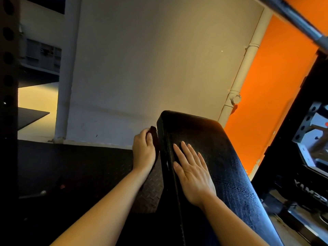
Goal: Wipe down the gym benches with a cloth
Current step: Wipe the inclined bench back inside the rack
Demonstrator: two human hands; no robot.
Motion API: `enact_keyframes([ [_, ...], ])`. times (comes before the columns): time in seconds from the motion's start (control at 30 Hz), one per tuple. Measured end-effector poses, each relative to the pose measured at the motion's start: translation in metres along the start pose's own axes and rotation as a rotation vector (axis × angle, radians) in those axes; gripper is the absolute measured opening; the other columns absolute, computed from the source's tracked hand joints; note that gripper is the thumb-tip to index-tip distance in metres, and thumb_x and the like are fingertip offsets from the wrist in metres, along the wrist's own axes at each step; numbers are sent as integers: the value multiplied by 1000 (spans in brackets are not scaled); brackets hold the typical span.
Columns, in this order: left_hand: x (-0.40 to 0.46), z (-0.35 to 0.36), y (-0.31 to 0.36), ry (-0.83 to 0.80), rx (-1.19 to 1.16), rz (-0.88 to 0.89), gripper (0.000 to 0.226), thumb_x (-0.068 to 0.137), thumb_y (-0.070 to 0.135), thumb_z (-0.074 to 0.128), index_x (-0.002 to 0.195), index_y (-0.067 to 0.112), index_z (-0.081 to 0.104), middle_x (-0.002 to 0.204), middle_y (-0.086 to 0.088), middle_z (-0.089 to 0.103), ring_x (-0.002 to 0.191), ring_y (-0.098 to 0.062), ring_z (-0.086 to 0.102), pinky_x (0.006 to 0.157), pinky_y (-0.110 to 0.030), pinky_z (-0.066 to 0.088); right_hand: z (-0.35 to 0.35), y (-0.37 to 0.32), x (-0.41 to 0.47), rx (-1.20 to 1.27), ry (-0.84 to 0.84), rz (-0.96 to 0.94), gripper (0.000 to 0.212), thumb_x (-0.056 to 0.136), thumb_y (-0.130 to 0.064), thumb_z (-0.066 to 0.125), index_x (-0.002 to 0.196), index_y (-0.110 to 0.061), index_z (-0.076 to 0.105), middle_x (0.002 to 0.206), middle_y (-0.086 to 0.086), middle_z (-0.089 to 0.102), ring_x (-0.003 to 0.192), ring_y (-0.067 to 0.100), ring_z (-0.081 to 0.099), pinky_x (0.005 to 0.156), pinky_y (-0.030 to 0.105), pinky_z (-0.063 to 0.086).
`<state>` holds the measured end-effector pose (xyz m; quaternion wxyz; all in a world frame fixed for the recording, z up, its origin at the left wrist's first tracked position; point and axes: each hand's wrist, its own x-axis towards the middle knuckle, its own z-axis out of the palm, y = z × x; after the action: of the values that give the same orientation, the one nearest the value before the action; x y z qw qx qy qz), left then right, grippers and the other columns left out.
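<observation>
Left hand (144, 150) gripped a dark cloth (154, 137) against the bench (221, 157) side; right hand (192, 172) lay flat, fingers straight, on top.

Grey-white wall (150, 59) fills the centre of the view; orange wall (262, 103) adjoins it on the right. White pipe (243, 75) runs along the seam between the two, with a round fitting low on it. Steel barbell (294, 18) crosses the top right corner. Black rack upright (8, 86) with round holes stands at the left edge. Dark diamond-plate floor (71, 171) lies below the wall.
</observation>
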<state>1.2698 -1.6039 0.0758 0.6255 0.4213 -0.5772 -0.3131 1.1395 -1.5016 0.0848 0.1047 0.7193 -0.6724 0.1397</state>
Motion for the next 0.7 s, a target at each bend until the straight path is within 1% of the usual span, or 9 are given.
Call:
enact_keyframes([
  [0.07,-5,0,5,-105,-37,46,39,103,14,39,141,16,45,141,1,47,131,-10,42,99,-16,31,1,0,0,-2,13,0,49,100,-51,6,145,-48,-13,154,-20,-24,138,-2,-31,117,28,-17],
  [0.17,-16,-4,-4,-127,-19,142,38,94,8,56,129,23,56,125,15,55,117,0,48,94,-9,37,2,1,1,3,18,4,50,99,-51,6,145,-48,-13,154,-20,-24,138,-2,-30,118,30,-14],
  [0.27,-30,-14,-24,-245,-33,57,32,90,7,61,112,30,57,107,21,58,107,2,55,86,-8,43,1,1,1,5,8,7,50,99,-51,5,145,-48,-13,154,-20,-24,138,-2,-30,118,30,-14],
  [0.37,-56,-7,-38,-384,19,-55,30,89,13,63,109,34,57,108,17,60,107,0,57,83,-13,45,-1,-1,0,4,3,18,51,96,-54,1,144,-49,-14,154,-20,-25,138,-2,-31,118,31,-14],
  [0.43,-63,3,-37,-243,-49,-104,24,89,14,63,105,32,59,105,15,62,105,-2,58,80,-15,45,-1,-2,1,11,3,23,58,88,-60,-6,144,-49,-13,154,-20,-25,138,-2,-31,119,31,-14],
  [0.5,-55,7,-29,0,-214,-202,25,90,10,61,109,26,59,108,11,61,103,-5,58,78,-17,45,0,-1,1,17,17,14,62,84,-63,-9,144,-50,-12,154,-21,-25,137,-3,-31,118,30,-15],
  [0.57,-38,5,-20,187,-311,-162,29,90,12,61,116,24,55,111,9,59,101,-5,57,80,-19,46,2,0,1,18,30,10,60,87,-61,-6,145,-50,-12,154,-22,-25,136,-4,-32,117,28,-16],
  [0.6,-29,4,-15,213,-297,-94,30,90,14,63,116,25,54,109,11,58,100,-3,56,82,-20,47,2,0,1,20,29,8,59,87,-60,-6,145,-50,-11,153,-22,-25,136,-5,-32,117,28,-17],
  [0.7,-19,9,-4,105,-153,90,25,88,21,67,109,28,56,103,20,57,98,7,53,87,-15,42,2,1,1,21,24,4,59,87,-61,-5,144,-51,-11,153,-23,-26,136,-5,-32,116,27,-17],
])
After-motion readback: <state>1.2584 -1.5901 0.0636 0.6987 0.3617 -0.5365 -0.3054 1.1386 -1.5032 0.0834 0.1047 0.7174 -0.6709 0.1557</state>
